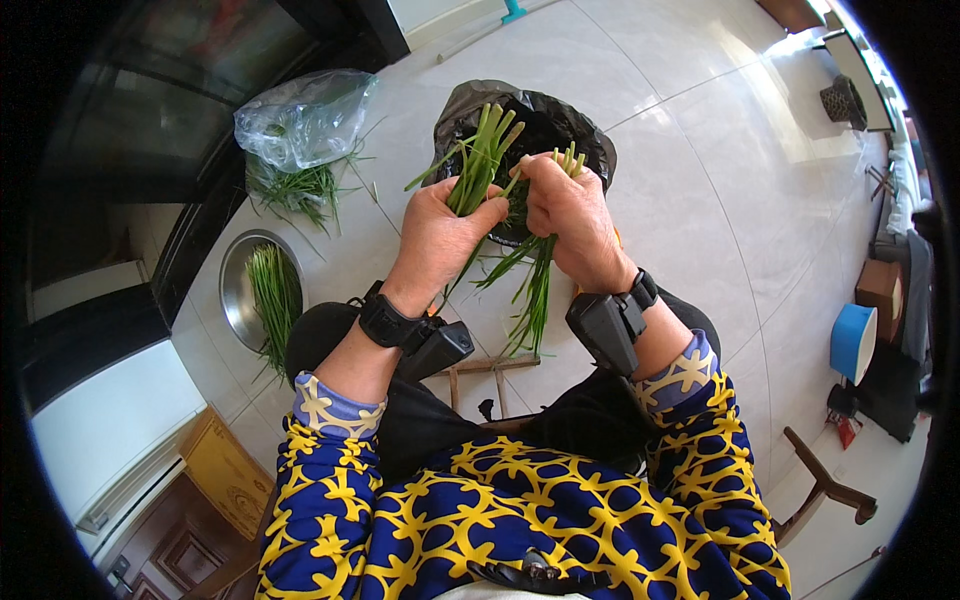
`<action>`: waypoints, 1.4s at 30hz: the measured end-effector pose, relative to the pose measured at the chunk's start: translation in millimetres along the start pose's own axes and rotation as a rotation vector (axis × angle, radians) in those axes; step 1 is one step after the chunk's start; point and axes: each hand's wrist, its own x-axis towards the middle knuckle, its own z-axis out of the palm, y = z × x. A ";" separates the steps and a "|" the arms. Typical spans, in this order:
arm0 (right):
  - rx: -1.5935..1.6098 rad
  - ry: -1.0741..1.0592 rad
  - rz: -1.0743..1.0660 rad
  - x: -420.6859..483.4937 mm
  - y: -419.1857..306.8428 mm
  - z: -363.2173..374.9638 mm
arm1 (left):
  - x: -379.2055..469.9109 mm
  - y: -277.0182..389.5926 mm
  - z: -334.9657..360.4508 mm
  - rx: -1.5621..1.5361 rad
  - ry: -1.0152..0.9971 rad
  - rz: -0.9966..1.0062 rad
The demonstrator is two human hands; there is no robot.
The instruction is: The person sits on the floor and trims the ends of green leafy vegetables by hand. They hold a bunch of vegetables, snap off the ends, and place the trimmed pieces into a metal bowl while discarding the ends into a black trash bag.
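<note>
My left hand (442,236) is closed around a bunch of green leafy stalks, like garlic chives (480,161), with the pale cut ends pointing up and away from me. My right hand (568,217) grips a second bunch (534,292), whose leaves hang down toward my lap while its stalk ends stick out above the fingers. A stalk passes between the fingertips of both hands. Both hands are over the near part of a bin or container lined with a black plastic bag (469,112), which has green scraps inside. At the left, a steel bowl (236,289) holds more of the greens (274,300).
A clear plastic bag (307,124) with loose greens (300,187) lies on the tiled floor beyond the bowl, beside a dark glossy cabinet or door. A small wooden stool part (495,364) shows between my knees. A blue container (853,343) stands at far right.
</note>
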 end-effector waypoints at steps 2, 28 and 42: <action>-0.025 0.012 0.001 0.2 0.7 -0.5 | -0.3 -0.7 -0.1 0.005 0.004 -0.007; -0.139 0.158 -0.066 3.6 8.0 -0.6 | -2.2 -2.7 2.2 0.073 0.060 0.036; -0.004 -0.038 -0.008 -1.2 -2.6 -5.7 | 5.3 -5.4 -6.7 -0.440 -0.174 -0.219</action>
